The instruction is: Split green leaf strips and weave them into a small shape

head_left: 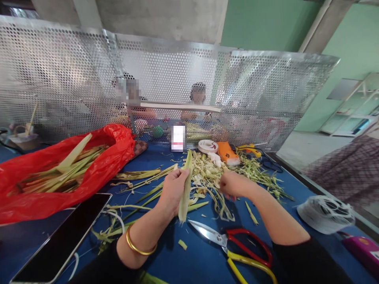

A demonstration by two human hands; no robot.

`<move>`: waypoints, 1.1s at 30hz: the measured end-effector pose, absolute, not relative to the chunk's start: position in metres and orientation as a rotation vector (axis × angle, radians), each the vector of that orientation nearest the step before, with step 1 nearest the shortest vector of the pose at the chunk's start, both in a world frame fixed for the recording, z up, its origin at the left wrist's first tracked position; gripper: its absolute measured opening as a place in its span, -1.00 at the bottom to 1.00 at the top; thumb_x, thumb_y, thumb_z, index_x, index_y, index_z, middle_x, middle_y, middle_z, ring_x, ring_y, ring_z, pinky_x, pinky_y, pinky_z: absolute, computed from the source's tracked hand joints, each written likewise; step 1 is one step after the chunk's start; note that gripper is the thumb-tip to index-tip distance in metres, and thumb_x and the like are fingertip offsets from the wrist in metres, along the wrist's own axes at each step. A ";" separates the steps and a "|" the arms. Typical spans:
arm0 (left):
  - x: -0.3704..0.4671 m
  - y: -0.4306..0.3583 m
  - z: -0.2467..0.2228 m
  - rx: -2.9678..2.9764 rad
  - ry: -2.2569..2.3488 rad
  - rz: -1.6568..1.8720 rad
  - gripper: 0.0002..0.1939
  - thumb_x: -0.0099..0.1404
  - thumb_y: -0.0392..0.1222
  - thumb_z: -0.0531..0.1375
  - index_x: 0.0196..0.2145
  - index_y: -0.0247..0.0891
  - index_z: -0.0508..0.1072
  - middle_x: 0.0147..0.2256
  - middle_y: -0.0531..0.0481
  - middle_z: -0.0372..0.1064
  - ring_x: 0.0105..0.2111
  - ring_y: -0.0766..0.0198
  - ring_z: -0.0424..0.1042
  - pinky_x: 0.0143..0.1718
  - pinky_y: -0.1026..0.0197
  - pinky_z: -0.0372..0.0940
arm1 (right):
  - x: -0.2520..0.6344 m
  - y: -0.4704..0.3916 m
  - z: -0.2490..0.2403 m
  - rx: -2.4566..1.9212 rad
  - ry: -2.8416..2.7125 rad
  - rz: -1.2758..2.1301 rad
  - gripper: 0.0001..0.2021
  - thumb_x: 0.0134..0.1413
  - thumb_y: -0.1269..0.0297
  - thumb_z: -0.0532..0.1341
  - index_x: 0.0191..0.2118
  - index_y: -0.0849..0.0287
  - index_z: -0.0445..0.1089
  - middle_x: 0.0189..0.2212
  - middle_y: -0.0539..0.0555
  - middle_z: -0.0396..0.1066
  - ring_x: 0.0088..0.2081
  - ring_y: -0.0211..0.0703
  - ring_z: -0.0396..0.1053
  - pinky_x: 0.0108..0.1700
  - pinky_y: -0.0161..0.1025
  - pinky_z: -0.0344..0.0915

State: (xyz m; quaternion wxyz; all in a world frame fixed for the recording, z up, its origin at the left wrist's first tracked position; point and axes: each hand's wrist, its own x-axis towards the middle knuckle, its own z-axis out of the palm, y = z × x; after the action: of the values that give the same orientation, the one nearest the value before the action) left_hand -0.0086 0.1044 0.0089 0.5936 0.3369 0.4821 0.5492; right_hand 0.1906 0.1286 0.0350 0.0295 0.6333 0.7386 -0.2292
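Note:
A long pale green husk leaf (186,193) stands nearly upright, pinched between the thumb and fingers of my left hand (174,187), whose wrist wears a gold bangle. My right hand (232,184) is to the right, apart from the leaf, over the edge of a heap of husk scraps (204,169); its fingers are curled, and what they hold, if anything, is hidden. Scissors (219,238) with one red and one yellow handle lie on the blue table (171,262) below my hands, their blades pointing to the upper left.
A red plastic bag (115,157) of husks lies left, beside a dark tablet (65,236). Behind the heap are a tape roll (208,146), an orange packet (227,153) and a lit phone (178,138). White cord (325,215) lies right. People sit behind a perforated screen (166,67).

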 end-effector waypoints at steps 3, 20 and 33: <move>-0.005 0.099 0.015 0.758 1.087 1.285 -0.67 -0.05 0.01 0.35 -0.56 -0.28 0.35 -0.70 0.18 0.16 -0.71 0.46 0.13 -0.66 0.38 0.02 | 0.181 0.122 0.042 2.072 2.466 -0.541 -0.85 -0.04 0.23 0.24 -0.50 0.17 0.44 -0.46 0.16 0.48 -0.37 -0.05 0.43 -0.36 -0.23 0.20; -0.001 0.085 0.030 0.952 1.028 1.246 -0.74 0.02 -0.08 0.31 -0.44 -0.30 0.39 -0.51 0.05 0.36 -0.53 0.36 0.33 -0.56 0.35 0.20 | 0.131 0.097 0.038 2.291 2.778 -1.895 -0.71 -0.12 0.12 0.30 -0.58 0.17 0.25 -0.67 -0.13 0.17 -0.60 -0.34 0.11 -0.53 -0.34 0.09; 0.001 0.084 0.031 0.766 0.926 1.235 -0.70 -0.06 -0.06 0.37 -0.49 -0.33 0.43 -0.56 0.05 0.37 -0.56 0.36 0.36 -0.45 0.29 0.27 | 0.131 0.095 0.040 1.918 2.234 -2.852 -0.72 -0.32 0.15 0.42 -0.50 0.21 0.41 -0.56 -0.03 0.36 -0.46 -0.26 0.29 -0.31 -0.25 0.22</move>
State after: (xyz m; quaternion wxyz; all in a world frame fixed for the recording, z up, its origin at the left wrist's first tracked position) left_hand 0.0012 0.0840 0.0311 0.6513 0.3373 0.4078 0.5438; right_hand 0.1306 0.0953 0.0404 -0.4608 0.4152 0.4837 -0.6175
